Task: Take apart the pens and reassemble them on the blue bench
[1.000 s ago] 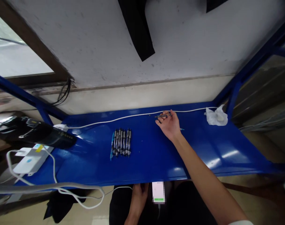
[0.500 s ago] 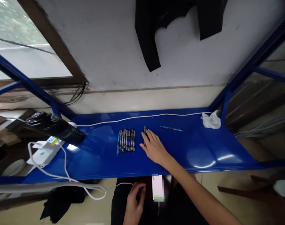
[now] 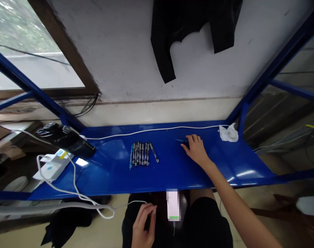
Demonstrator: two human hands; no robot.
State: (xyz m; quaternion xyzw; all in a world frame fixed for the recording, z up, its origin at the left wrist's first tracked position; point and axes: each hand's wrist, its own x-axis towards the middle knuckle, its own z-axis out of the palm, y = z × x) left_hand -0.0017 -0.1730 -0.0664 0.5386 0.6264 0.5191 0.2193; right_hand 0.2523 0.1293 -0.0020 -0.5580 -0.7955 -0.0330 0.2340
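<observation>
My right hand (image 3: 196,150) is over the blue pen (image 3: 182,140) at the right of the blue table, its fingers closed on the pen's right part, which they hide. Left of it, a row of several dark pens (image 3: 141,154) lies side by side, with a light blue pen (image 3: 131,156) at the row's left end. One dark pen (image 3: 154,153) lies slanted at the row's right end. Down over my lap, my left hand (image 3: 143,225) is curled with thumb and fingertips together, near a white cable; anything between them is too small to make out.
A black bottle (image 3: 69,139) lies on the table's left side beside a white power strip (image 3: 52,167) with looping cables. Crumpled tissue (image 3: 228,133) sits at the back right. A white cable runs along the back edge. A phone (image 3: 173,205) rests on my lap.
My right hand has let go of the dark pen, which now lies slanted beside the row, and has moved right to the blue pen. My left hand stays over my lap.
</observation>
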